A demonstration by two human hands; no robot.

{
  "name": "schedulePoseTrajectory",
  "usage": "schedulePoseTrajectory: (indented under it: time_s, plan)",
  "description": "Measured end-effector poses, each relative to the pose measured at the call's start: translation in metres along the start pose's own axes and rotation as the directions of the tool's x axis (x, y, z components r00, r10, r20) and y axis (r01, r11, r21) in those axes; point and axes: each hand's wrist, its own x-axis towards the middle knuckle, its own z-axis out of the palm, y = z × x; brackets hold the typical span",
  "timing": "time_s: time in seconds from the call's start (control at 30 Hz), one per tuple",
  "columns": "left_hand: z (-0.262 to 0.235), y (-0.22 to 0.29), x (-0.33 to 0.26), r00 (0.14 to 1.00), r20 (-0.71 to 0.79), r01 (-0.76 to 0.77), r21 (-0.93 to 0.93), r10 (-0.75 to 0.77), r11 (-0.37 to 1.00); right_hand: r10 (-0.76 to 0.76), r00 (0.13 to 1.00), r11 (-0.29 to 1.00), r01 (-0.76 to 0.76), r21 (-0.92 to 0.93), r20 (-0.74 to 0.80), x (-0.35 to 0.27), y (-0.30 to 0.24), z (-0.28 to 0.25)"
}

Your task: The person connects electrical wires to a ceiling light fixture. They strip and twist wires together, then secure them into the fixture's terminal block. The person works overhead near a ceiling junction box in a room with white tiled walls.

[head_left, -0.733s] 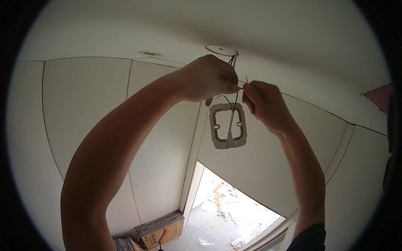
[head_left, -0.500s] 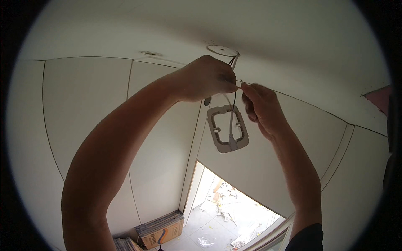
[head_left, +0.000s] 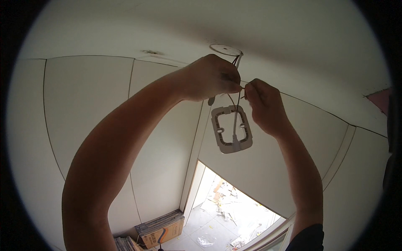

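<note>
Overhead, my left hand [head_left: 213, 77] pinches thin electrical wires [head_left: 236, 62] that come down from the rim of a round white disc [head_left: 226, 49] on the ceiling. My right hand [head_left: 266, 104] is closed on a wire end just right of the left fingertips, the two hands almost touching. Below them a pale rectangular frame [head_left: 216, 121] with rounded corners and an open middle hangs from its own cable [head_left: 235, 125]. A dark rounded end [head_left: 211, 101] pokes out beneath my left hand; what it belongs to is hidden.
White panelled walls [head_left: 96, 96] stand around. A doorway below opens on a tiled floor [head_left: 209, 226] strewn with scraps [head_left: 226, 201]. Flat boxes [head_left: 163, 232] lean by the wall at the lower left. A reddish patch [head_left: 379, 101] marks the ceiling at right.
My right hand has turned, its fingers curling closer over the wire end beside my left fingertips. The left hand and the hanging frame have shifted slightly to the right.
</note>
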Motion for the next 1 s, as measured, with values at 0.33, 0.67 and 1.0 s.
schedulePoseTrajectory:
  time_s: [0.33,0.67,1.0]
  plan:
    - [0.000,0.002,0.000,1.000,0.012,0.027,0.034,-0.028,0.999,0.211,0.947,0.946,-0.260,0.193,0.240,-0.009,-0.015,-0.013]
    - [-0.001,-0.001,0.001,1.000,0.011,-0.005,0.080,0.004,0.997,-0.155,0.982,0.921,0.183,-0.343,0.107,-0.008,-0.015,-0.011]
    - [0.000,-0.001,0.002,1.000,0.007,0.030,0.079,-0.030,0.996,0.285,0.859,0.630,-0.503,0.591,0.427,-0.003,0.006,-0.012]
